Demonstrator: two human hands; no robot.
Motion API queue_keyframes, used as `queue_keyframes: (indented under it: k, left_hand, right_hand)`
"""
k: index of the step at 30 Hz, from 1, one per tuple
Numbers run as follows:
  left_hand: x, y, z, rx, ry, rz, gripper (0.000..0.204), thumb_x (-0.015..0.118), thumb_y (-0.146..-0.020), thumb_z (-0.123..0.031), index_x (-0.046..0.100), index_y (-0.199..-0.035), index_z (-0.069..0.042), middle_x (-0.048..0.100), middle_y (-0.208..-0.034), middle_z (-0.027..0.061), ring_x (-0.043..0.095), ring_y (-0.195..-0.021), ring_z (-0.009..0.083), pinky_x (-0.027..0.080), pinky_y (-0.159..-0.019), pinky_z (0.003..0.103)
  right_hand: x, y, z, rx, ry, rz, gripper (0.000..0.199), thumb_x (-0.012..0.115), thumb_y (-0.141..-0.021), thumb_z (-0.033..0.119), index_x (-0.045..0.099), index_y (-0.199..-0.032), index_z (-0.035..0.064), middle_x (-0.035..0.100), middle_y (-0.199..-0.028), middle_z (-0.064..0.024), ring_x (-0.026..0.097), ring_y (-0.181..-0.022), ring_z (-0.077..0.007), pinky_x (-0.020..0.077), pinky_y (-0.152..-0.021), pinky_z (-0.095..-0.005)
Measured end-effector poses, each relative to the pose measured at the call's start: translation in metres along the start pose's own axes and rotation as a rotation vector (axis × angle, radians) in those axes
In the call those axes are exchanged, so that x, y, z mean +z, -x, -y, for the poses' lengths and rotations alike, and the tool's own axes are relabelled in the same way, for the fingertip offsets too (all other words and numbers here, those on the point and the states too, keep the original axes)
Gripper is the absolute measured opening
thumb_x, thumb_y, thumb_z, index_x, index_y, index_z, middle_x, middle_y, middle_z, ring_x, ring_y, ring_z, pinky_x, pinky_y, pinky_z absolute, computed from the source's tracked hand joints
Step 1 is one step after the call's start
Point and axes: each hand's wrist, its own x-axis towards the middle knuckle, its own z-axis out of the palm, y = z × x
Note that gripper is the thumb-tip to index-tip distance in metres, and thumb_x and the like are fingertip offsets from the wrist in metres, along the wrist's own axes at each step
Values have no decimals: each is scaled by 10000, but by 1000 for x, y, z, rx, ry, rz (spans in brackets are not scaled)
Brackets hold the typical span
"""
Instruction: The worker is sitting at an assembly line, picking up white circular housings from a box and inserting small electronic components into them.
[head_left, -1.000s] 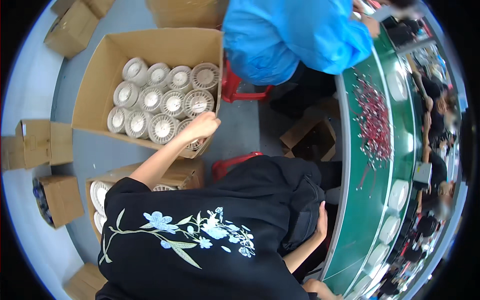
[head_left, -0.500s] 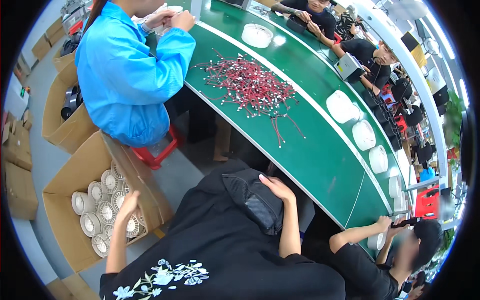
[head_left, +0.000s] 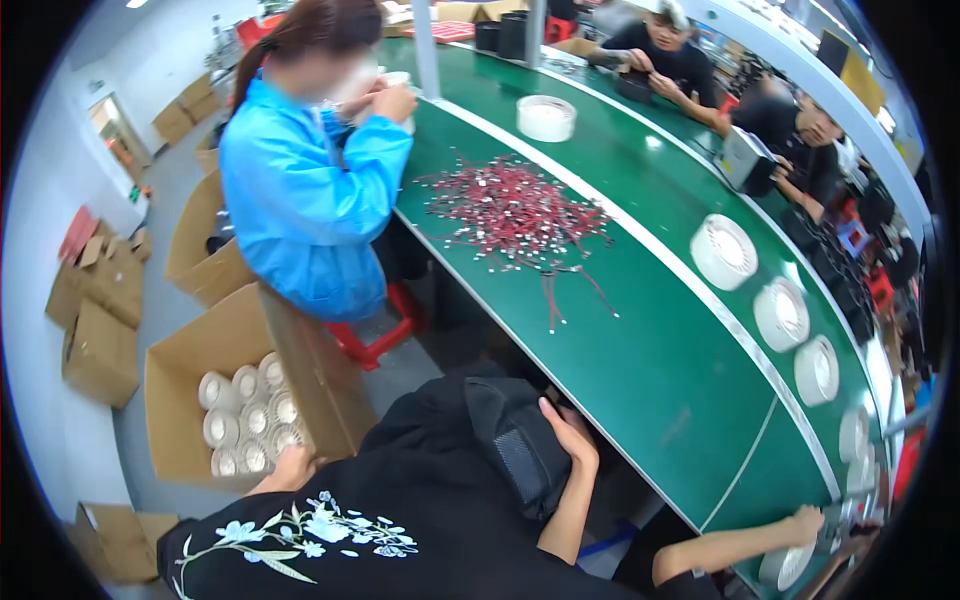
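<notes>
My left hand (head_left: 294, 468) is low at the near edge of an open cardboard box (head_left: 200, 374). Its fingers are blurred and partly hidden, so their grip is unclear. Inside the box are several round white plastic housings (head_left: 254, 418) with slotted faces, stacked in rows. My right hand (head_left: 572, 436) has its fingers stretched out, beside a black bag with a mesh panel (head_left: 518, 455) at my front. That hand is close to the edge of the green worktable (head_left: 640, 385) and holds nothing I can see.
A heap of red wires with white connectors (head_left: 515, 215) lies on the worktable. More white housings (head_left: 782, 314) line its far side. A co-worker in a blue jacket (head_left: 300, 195) sits at left by a red stool (head_left: 375, 340); a person's arm (head_left: 735, 545) reaches in at lower right.
The view has tilted up and shifted. My left hand has drawn back from over the housings to the box's near edge. My right hand stays by the black bag.
</notes>
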Motion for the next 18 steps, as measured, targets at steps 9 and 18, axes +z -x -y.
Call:
queue_keyframes:
  k: [9,18]
  left_hand:
    - [25,-98,-57,-3,128,-209,355,697,-881,-331,669,-791,11,637,-752,273,633,-782,478,492,-690,561]
    - [-73,-107,98,-362,1064,483,426,699,-907,-363,693,-1091,22,675,-1101,271,674,-931,401,571,-819,463]
  right_hand:
    - [-2,-3,-8,179,-51,99,680,523,-1012,524,588,-1302,-89,621,-1342,-194,561,-1254,-236,377,-1090,-328]
    - [-8,-27,1,256,-62,38,747,456,-1039,540,516,-1370,-127,559,-1414,-221,496,-1335,-264,334,-1133,-342]
